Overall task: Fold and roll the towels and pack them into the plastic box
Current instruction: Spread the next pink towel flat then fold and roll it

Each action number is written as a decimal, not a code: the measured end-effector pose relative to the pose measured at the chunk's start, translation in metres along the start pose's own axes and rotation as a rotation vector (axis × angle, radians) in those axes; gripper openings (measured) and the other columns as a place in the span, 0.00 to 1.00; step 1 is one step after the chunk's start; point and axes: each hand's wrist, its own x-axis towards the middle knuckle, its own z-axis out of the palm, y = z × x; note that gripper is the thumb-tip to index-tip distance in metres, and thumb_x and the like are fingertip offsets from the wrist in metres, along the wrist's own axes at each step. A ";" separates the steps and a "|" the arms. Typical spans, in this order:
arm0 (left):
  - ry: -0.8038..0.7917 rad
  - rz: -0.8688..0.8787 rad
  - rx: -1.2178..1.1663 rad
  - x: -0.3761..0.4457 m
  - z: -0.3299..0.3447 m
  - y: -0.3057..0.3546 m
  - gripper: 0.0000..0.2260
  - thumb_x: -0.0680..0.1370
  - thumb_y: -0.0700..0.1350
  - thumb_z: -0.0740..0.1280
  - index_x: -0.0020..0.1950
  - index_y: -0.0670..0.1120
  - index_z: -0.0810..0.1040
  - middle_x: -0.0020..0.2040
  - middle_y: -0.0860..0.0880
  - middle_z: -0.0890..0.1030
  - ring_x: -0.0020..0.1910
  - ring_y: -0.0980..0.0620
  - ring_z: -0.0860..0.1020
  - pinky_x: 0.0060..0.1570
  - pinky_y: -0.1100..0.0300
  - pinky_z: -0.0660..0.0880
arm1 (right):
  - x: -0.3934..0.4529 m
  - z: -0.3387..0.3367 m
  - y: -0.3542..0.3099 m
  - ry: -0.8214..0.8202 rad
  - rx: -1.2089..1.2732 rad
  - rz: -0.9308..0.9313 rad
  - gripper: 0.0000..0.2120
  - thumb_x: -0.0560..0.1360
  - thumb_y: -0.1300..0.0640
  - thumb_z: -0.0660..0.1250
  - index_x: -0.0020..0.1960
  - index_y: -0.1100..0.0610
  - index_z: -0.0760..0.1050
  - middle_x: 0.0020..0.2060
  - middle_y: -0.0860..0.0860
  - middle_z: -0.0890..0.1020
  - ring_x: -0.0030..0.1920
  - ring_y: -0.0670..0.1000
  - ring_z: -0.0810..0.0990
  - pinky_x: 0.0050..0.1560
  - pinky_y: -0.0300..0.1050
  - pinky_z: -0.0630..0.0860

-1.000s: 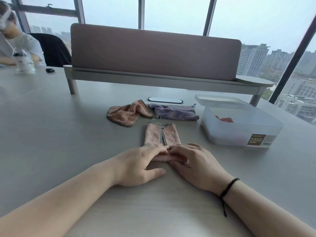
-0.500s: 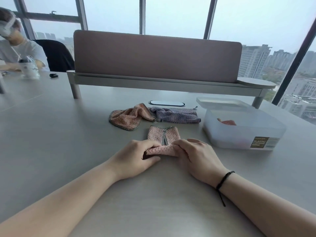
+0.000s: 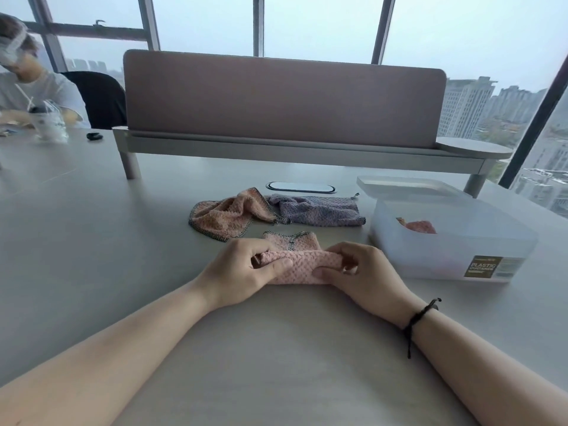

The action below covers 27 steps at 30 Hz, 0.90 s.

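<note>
A pink towel (image 3: 299, 265) lies on the table in front of me, most of it wound into a roll with a short flat end beyond it. My left hand (image 3: 242, 272) grips the roll's left end and my right hand (image 3: 359, 272) grips its right end. Behind it lie a loose peach towel (image 3: 224, 215) and a loose purple towel (image 3: 316, 210). The translucent plastic box (image 3: 455, 256) stands to the right, with a rolled pink towel (image 3: 418, 226) inside.
The box's lid (image 3: 405, 186) lies behind the box. A desk divider (image 3: 282, 99) on a raised shelf crosses the table at the back. A person sits at the far left with a cup (image 3: 49, 124).
Both hands have rolled the pink towel away from me, so the roll is thicker and the flat part shorter. The camera has drawn closer.
</note>
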 end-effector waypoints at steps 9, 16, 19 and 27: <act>0.085 -0.155 0.018 0.009 0.005 -0.008 0.15 0.76 0.55 0.71 0.39 0.44 0.79 0.24 0.55 0.68 0.25 0.58 0.65 0.28 0.61 0.63 | 0.018 0.012 0.008 -0.006 0.077 0.064 0.13 0.68 0.43 0.76 0.49 0.47 0.82 0.26 0.44 0.75 0.27 0.41 0.68 0.32 0.39 0.67; 0.126 -0.200 0.106 0.012 0.007 -0.011 0.12 0.71 0.58 0.74 0.42 0.52 0.79 0.26 0.53 0.70 0.27 0.55 0.68 0.28 0.63 0.64 | 0.027 0.019 0.000 -0.052 -0.161 -0.018 0.19 0.72 0.42 0.71 0.60 0.43 0.73 0.24 0.46 0.71 0.28 0.43 0.70 0.30 0.36 0.63; 0.132 -0.206 0.104 0.011 0.006 -0.012 0.12 0.71 0.60 0.74 0.45 0.54 0.78 0.25 0.56 0.68 0.25 0.60 0.68 0.27 0.66 0.62 | 0.024 0.018 0.000 -0.059 -0.160 -0.038 0.18 0.72 0.43 0.71 0.60 0.43 0.74 0.25 0.46 0.71 0.29 0.43 0.71 0.31 0.35 0.65; 0.124 0.002 0.209 0.004 0.003 -0.005 0.09 0.73 0.54 0.74 0.50 0.54 0.81 0.48 0.58 0.78 0.46 0.63 0.77 0.48 0.73 0.69 | 0.021 0.013 0.001 -0.042 -0.102 -0.059 0.07 0.73 0.45 0.73 0.49 0.46 0.81 0.27 0.47 0.73 0.29 0.43 0.70 0.32 0.35 0.65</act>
